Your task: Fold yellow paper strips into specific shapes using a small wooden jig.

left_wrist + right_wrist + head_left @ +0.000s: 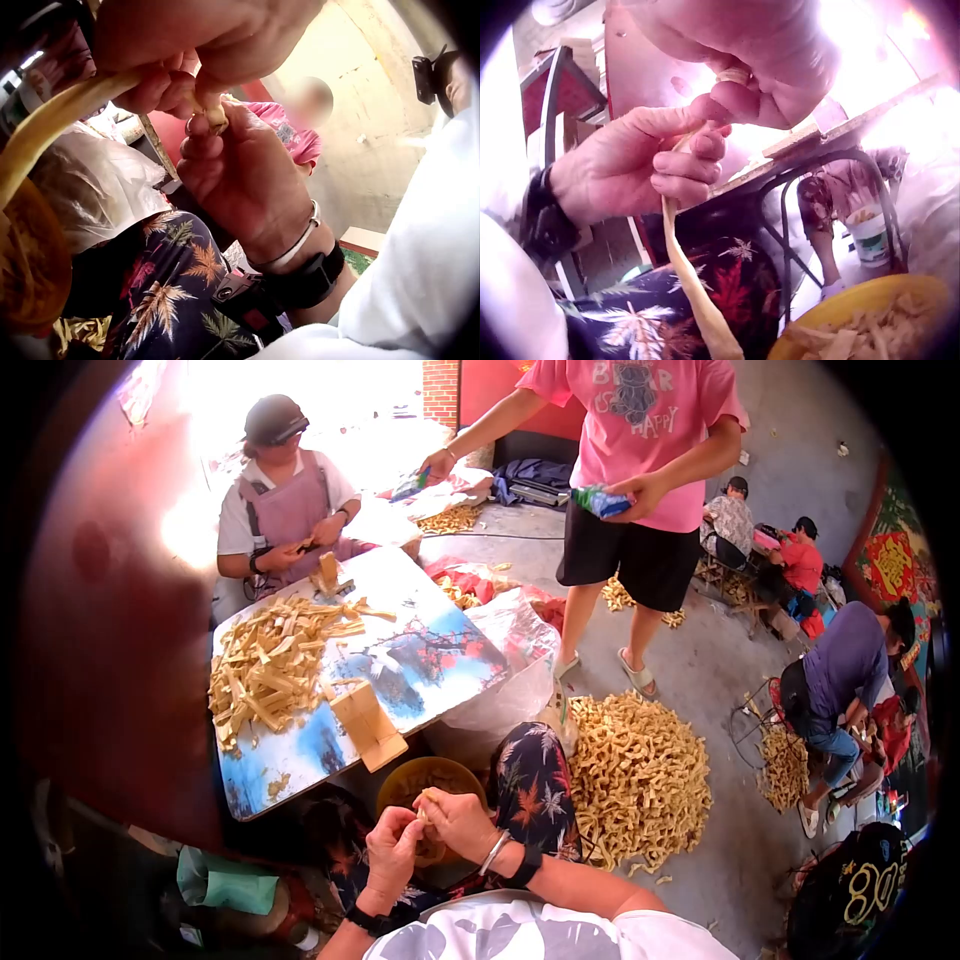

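— Locate the pale strip [691, 283]; state grip and reason.
— Look near the yellow bowl [889, 285], presumably placed close to catch anything dropped. Note strip hanging, pinched by curled left hand [393, 850] and right hand [462, 826], apparently for two-sided control.

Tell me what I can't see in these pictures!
Strip, right wrist view: part hidden by the left hand.
Its lower end, left wrist view: cut off by the left edge.
Yellow bowl, right wrist view: bottom covered by pale pieces.
Standing person, head view: head lies beyond the top edge.
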A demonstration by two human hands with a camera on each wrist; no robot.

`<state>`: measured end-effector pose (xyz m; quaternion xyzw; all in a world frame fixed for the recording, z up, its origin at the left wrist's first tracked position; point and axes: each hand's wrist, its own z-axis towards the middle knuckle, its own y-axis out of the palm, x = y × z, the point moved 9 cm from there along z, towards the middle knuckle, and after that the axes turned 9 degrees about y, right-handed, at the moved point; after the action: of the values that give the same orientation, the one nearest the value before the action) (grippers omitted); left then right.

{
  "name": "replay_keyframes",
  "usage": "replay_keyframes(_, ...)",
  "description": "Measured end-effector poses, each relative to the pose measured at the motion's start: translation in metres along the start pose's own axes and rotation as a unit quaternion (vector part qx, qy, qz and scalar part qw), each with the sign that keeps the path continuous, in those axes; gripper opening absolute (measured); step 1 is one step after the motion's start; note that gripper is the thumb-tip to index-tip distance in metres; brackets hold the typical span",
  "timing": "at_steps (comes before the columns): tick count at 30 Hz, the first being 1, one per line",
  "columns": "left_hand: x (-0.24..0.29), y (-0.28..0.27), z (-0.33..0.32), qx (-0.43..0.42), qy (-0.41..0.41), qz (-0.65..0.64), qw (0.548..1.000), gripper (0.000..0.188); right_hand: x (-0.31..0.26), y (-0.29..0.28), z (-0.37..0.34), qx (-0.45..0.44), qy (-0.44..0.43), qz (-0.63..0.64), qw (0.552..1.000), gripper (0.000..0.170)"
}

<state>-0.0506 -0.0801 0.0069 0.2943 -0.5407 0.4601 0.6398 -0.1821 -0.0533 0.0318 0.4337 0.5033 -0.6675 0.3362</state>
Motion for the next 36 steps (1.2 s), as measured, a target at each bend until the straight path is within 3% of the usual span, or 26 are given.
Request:
replay_keyframes(4, 0.000, -0.008, -0.004, 0.027, -0.035, -0.052, 0.998, 0.005, -0.001, 0.017, -0.007, -0.164, 0.128, 0.213, 0.955, 0.014)
replay_keyframes(8, -0.002, -0.019, -0.007, 0.004, -0.081, -0.066, 0.995, 0.008, 0.008, 0.002, 0.002, -0.123, 0.178, 0.246, 0.945, 0.010)
replay_keyframes(11, 0.011, -0.024, -0.003, 0.000, -0.093, -0.091, 0.992, 0.009, -0.003, -0.009, 0.014, -0.087, 0.105, 0.185, 0.973, 0.011)
replay_keyframes(13, 0.011, -0.024, -0.006, -0.005, -0.124, -0.119, 0.985, 0.011, -0.006, -0.003, 0.010, -0.083, 0.124, 0.191, 0.970, 0.017)
replay_keyframes(14, 0.018, -0.022, -0.005, -0.017, -0.115, -0.113, 0.987, 0.012, -0.004, 0.003, 0.008, -0.106, 0.167, 0.226, 0.954, 0.020)
replay_keyframes(20, 0.020, -0.012, 0.003, -0.032, -0.094, -0.113, 0.989, 0.016, -0.006, 0.016, 0.011, -0.127, 0.095, 0.255, 0.954, 0.022)
replay_keyframes(21, 0.020, -0.014, 0.005, -0.025, -0.064, -0.057, 0.996, 0.015, -0.009, 0.012, 0.009, -0.142, 0.138, 0.212, 0.957, 0.018)
replay_keyframes(24, 0.022, -0.012, 0.005, -0.033, -0.072, -0.052, 0.996, 0.014, 0.001, 0.016, 0.011, -0.117, 0.097, 0.243, 0.958, 0.010)
replay_keyframes(25, 0.025, -0.010, 0.002, -0.029, -0.057, -0.058, 0.996, 0.014, 0.004, 0.019, 0.004, -0.152, 0.184, 0.285, 0.928, 0.008)
replay_keyframes(28, 0.026, -0.010, -0.006, -0.035, -0.071, -0.060, 0.995, 0.016, 0.010, 0.018, -0.001, -0.184, 0.227, 0.293, 0.910, 0.009)
replay_keyframes(33, 0.016, -0.012, -0.002, -0.051, -0.080, -0.021, 0.995, 0.018, 0.017, 0.019, 0.000, -0.158, 0.212, 0.268, 0.926, 0.013)
replay_keyframes(36, 0.003, -0.029, 0.011, -0.050, -0.017, 0.061, 0.997, 0.015, 0.021, 0.009, 0.022, -0.126, 0.178, 0.210, 0.953, 0.017)
